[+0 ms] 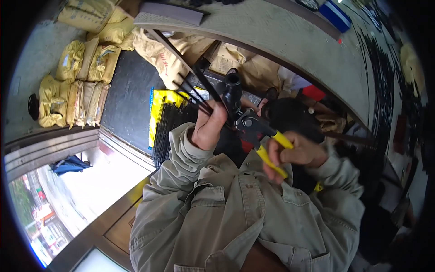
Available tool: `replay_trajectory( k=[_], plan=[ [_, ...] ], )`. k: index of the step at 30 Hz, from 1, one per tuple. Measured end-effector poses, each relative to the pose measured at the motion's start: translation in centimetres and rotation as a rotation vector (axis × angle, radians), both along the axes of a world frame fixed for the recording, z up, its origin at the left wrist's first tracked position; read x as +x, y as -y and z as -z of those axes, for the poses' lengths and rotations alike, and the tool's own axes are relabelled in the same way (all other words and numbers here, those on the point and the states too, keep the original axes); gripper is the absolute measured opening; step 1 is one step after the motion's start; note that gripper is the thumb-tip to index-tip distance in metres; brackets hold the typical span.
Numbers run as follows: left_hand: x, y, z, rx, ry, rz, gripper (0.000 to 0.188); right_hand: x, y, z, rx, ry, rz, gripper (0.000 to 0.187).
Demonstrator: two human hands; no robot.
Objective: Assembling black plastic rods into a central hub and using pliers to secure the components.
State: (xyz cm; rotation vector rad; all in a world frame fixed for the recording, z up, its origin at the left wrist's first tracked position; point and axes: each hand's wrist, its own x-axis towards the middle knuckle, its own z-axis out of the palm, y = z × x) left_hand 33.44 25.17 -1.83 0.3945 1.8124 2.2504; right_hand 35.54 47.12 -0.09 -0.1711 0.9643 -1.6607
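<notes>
My left hand point(210, 126) is closed around several thin black strips point(192, 93) that stick up past the fingers. In my right hand point(297, 152) is a pair of pliers point(270, 154) with yellow handles; the fingers wrap the grips and are slightly blurred. The pliers' dark metal head lies close to my left hand, and what its jaws touch cannot be made out. Beside my left fingers rises a black tubular part point(232, 84) with a round open end. To the left, a bundle of thin black strips point(170, 129) rests on a yellow sheet point(157, 106).
Stacked yellow and brown sacks point(74, 99) stand on the floor at the far left. A grey bench top point(267, 34) runs across the far side, bearing a blue box point(335, 16). Long black strips point(380, 86) lie at the right. A dark rounded thing point(294, 118) is behind my right hand.
</notes>
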Motion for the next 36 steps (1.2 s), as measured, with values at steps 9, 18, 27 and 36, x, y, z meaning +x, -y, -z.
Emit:
replay_trajectory(
  k=[9, 18, 27, 36],
  plan=[
    [-0.6, 1.3, 2.4, 0.118, 0.077, -0.006, 0.076, 2.8, 4.6, 4.4, 0.028, -0.432, 0.304, 0.023],
    [0.9, 0.9, 2.1, 0.181, 0.053, -0.143, 0.067, -3.2, 0.9, -2.4, 0.393, -0.786, -0.020, 0.019],
    [1.0, 0.9, 2.5, 0.087, -0.032, -0.154, 0.065, -2.7, 1.3, -1.9, 0.574, -1.065, -0.071, 0.020],
    [-0.8, -0.8, 3.6, 0.245, 0.250, -0.488, 0.063, -5.1, 0.7, 2.4, 0.611, -1.513, 0.540, 0.020]
  ],
)
